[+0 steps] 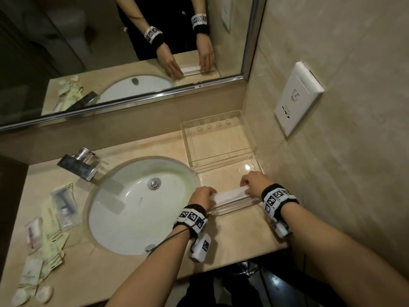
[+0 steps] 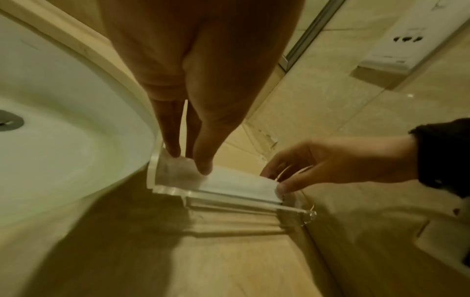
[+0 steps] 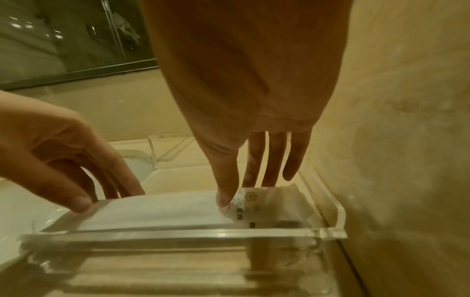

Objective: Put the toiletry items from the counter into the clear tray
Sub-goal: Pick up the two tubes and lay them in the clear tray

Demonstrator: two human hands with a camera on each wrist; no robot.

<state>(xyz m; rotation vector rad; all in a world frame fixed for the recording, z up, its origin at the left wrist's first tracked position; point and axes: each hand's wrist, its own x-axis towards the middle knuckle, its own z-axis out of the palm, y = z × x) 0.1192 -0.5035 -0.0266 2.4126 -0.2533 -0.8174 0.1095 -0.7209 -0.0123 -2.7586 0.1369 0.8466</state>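
A long white packet lies along the near side of the clear tray, right of the sink. My left hand pinches its left end and my right hand pinches its right end. In the left wrist view my left hand points down onto the packet inside the tray, with my right hand opposite. The right wrist view shows my right hand with its thumb on the packet's printed end, behind the tray's front wall. Several toiletry sachets lie left of the sink.
A white sink fills the counter's middle, with a chrome faucet behind it. A second clear section stands behind the tray against the back wall. Round soaps sit at the front left corner. A wall socket is on the right.
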